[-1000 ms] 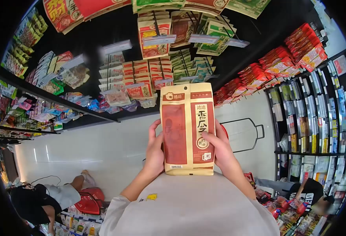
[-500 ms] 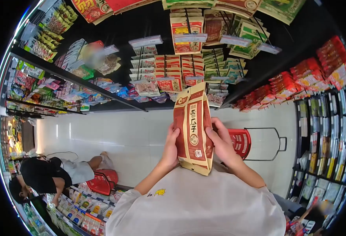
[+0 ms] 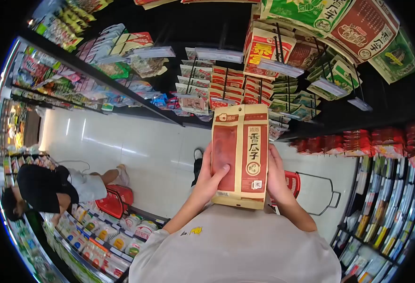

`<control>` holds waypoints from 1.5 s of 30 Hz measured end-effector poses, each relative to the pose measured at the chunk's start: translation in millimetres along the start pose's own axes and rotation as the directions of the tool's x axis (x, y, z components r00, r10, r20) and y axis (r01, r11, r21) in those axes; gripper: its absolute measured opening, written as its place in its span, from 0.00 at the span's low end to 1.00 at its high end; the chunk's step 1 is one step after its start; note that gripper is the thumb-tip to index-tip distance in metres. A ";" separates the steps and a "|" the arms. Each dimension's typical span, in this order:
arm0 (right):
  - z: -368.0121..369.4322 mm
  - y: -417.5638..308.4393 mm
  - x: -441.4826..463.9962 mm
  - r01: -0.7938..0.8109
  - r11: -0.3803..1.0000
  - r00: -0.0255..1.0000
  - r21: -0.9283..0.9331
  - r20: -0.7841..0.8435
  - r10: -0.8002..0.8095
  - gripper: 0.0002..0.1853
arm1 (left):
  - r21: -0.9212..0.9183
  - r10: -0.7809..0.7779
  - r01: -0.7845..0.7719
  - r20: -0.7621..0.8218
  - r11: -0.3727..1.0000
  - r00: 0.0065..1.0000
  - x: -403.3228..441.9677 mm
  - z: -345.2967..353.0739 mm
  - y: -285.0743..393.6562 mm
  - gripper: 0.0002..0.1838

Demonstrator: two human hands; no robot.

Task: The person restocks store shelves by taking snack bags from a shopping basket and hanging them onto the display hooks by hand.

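Note:
A tan and dark red paper snack bag (image 3: 240, 158) is held upright between both hands in front of the chest, its printed face toward the camera. My left hand (image 3: 210, 174) grips the left edge, the thumb lying across the front. Along the right edge is my right hand (image 3: 277, 175), its fingers partly hidden behind the bag. Beyond the bag's top hang rows of red snack packets (image 3: 226, 85) on rack hooks.
A red basket (image 3: 292, 181) with a black handle stands on the floor at right. Another red basket (image 3: 115, 200) is beside a person in black (image 3: 40, 188) at left. Shelves (image 3: 136, 94) run across the top, and racks (image 3: 382, 207) stand at right.
The view has swung, so the shelves and the person sit differently. The bag, tilted half a second ago, faces the camera again. My left thumb has moved onto its front.

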State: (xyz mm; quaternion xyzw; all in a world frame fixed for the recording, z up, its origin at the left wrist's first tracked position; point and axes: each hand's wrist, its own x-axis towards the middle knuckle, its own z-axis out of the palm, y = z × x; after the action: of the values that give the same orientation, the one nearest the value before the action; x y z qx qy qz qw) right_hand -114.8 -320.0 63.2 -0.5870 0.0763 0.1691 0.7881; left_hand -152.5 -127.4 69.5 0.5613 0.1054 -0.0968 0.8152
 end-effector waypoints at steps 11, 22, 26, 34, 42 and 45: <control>122.7 7.8 49.8 0.096 0.986 0.979 0.137 -0.191 -0.069 0.21 | 0.045 0.081 -0.092 0.192 0.995 0.978 45.1 -112.7 79.4 0.42; 189.1 14.7 64.5 -0.049 0.990 0.920 0.130 -0.379 0.095 0.22 | -0.026 -0.069 0.078 0.264 0.997 0.962 78.8 -180.2 101.1 0.34; 216.8 3.8 80.1 -0.093 0.992 0.885 0.085 -0.450 0.121 0.22 | -0.095 -0.040 0.062 0.217 0.994 0.975 79.4 -193.1 110.9 0.31; 217.5 7.6 103.4 -0.091 0.995 0.957 0.046 -0.271 0.100 0.19 | -0.063 -0.001 0.010 0.144 0.998 0.990 80.4 -204.2 115.4 0.30; 213.5 -21.7 116.3 0.010 0.987 0.997 0.159 -0.078 0.002 0.18 | -0.283 0.062 -0.068 -0.030 0.957 0.998 86.2 -181.5 120.9 0.30; 176.0 -4.3 114.0 0.151 0.983 0.985 0.108 0.065 -0.159 0.18 | -0.418 0.056 -0.039 0.030 0.907 0.998 95.3 -175.1 116.6 0.31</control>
State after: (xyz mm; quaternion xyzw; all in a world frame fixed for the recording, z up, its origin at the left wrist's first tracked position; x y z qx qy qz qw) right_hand -20.9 -133.6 83.4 -0.5433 0.0101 0.1243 0.8302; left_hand -40.0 73.6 86.1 0.3743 0.0933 -0.0638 0.9204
